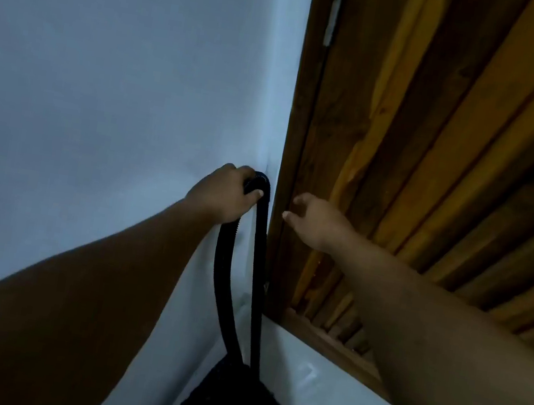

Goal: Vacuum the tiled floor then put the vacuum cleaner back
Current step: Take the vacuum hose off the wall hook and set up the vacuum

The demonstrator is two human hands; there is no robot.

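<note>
A black ribbed vacuum hose (257, 270) hangs in a loop against the pale wall, in the corner beside the wooden door. My left hand (223, 195) is shut on the top bend of the hose, holding it up against the wall. Both strands of the hose drop down to the dark vacuum cleaner body (229, 401) on the white floor in the corner. My right hand (314, 221) hovers just right of the hose, in front of the door's edge, fingers apart and holding nothing.
The pale blue-grey wall (119, 93) fills the left half. A slatted wooden door (441, 141) with its dark frame (297, 137) fills the right. White tiled floor (315, 400) shows below the door. The room is dim.
</note>
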